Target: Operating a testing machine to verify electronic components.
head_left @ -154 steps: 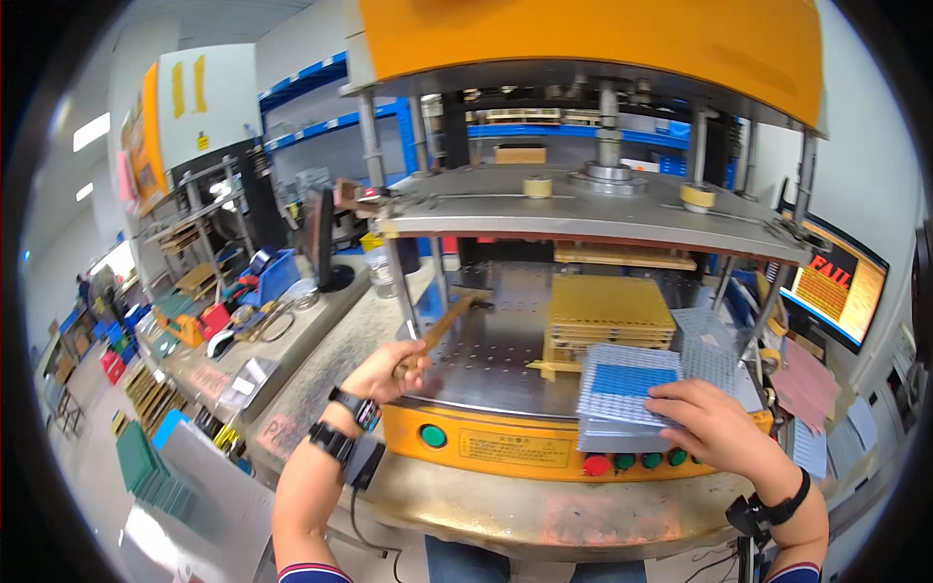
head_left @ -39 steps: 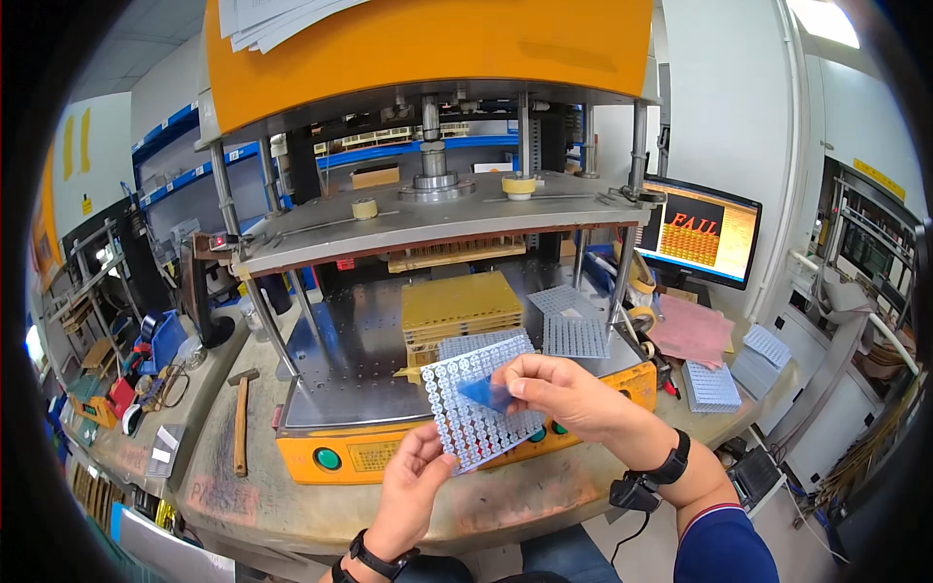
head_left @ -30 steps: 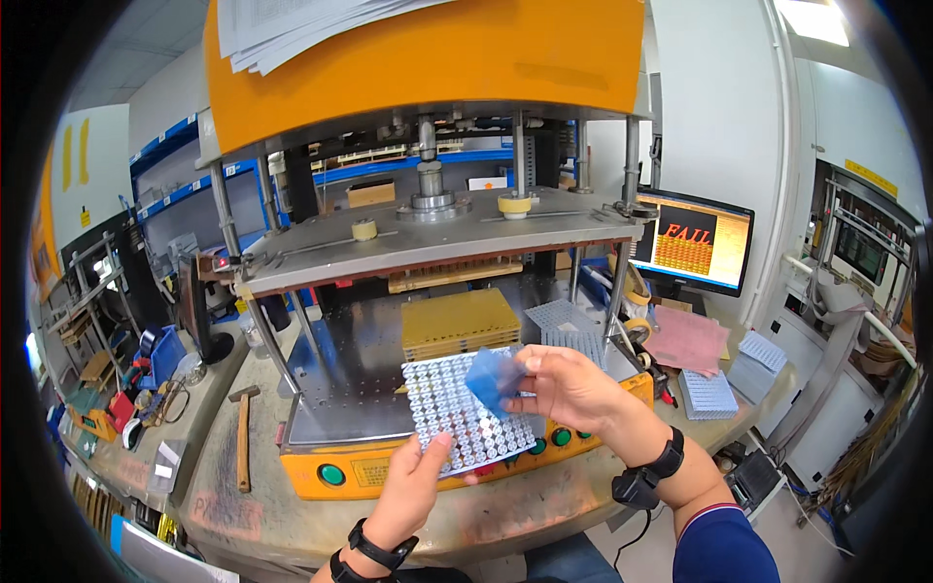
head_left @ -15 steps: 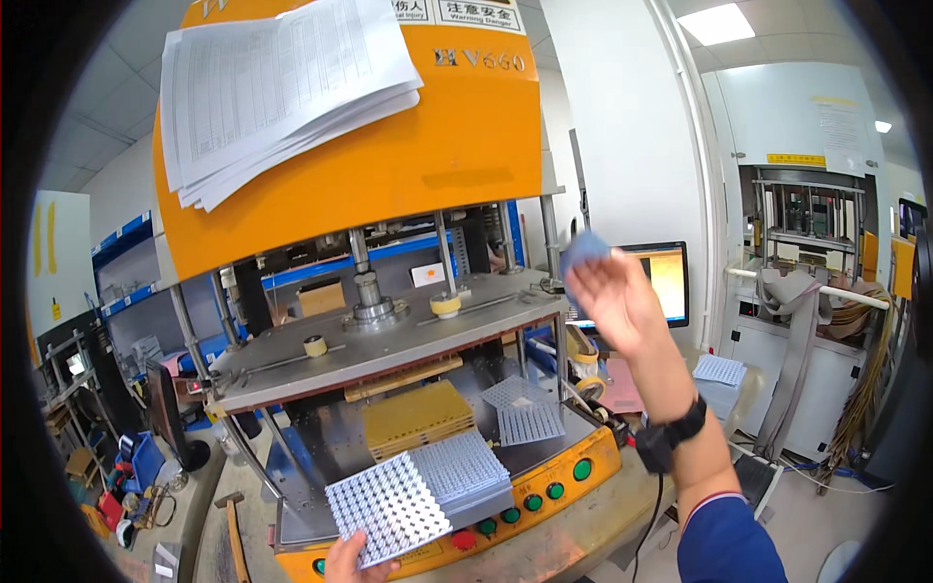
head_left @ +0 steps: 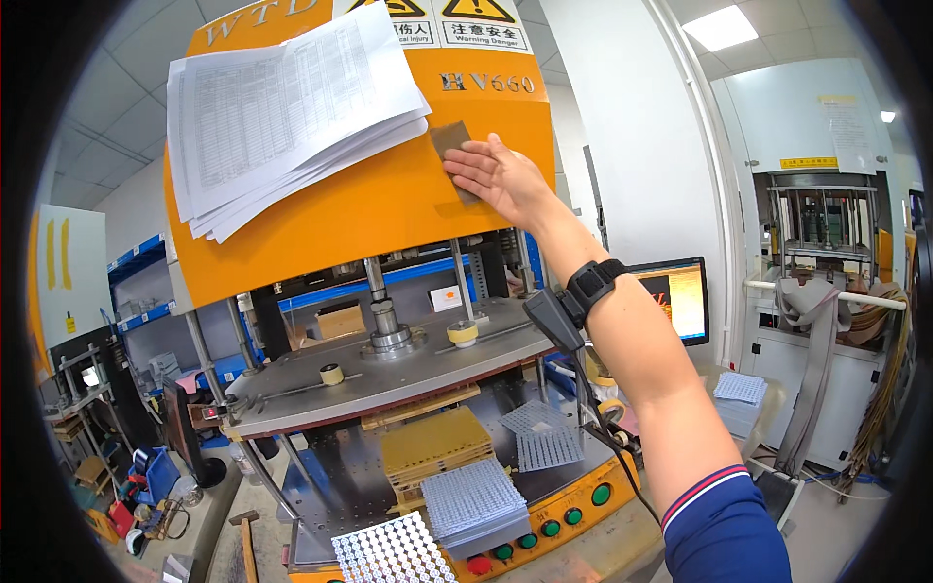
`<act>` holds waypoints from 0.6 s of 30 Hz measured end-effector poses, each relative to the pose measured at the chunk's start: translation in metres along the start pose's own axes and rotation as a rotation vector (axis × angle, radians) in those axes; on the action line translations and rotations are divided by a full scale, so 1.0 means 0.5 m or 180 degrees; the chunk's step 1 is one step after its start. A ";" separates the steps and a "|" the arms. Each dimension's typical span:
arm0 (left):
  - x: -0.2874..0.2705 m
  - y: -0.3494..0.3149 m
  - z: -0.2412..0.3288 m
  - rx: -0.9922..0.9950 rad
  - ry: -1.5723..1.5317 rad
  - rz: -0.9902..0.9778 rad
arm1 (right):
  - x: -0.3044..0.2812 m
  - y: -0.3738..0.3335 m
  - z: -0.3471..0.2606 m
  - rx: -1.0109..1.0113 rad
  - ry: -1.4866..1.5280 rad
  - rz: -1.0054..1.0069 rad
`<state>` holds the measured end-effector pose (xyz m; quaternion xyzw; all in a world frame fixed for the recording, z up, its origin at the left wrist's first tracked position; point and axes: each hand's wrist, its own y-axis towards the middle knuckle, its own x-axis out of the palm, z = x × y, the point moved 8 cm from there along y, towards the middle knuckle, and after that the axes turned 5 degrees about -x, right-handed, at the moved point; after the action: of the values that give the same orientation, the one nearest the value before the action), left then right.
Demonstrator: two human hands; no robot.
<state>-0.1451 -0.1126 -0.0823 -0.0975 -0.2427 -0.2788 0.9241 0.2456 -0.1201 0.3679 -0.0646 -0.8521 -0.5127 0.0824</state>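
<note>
My right hand is raised in front of the orange press panel. Its outstretched fingers lie over a flat brown-grey rectangular piece, which seems to rest against the panel; the fingers partly hide it. A watch-like black device with a cable is on that wrist. My left hand is out of view below. At the lower edge a silver plate with rows of holes shows in part, beside a stack of pale blue perforated plates. Behind that stack sits a pile of yellow-brown plates.
Loose perforated sheets lie on the press bed. Green and red buttons line its front. A thick upper platen spans above the bed. Papers hang on the panel. A hammer lies at left, a monitor stands at right.
My right hand has swung up and left to the orange panel, carrying a flat piece that was blurred before. My left hand has dropped out of view; the silver plate sits lower in the picture.
</note>
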 end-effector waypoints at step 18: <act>0.149 -0.052 -0.041 -0.0113 -0.0495 -0.0415 | 0.263 -0.802 0.134 -0.0605 -0.3562 -0.3413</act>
<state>-0.0973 -0.1752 -0.0613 -0.1192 -0.3146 -0.3341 0.8805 0.0339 -0.2442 0.0179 0.1002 -0.6343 -0.4445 -0.6245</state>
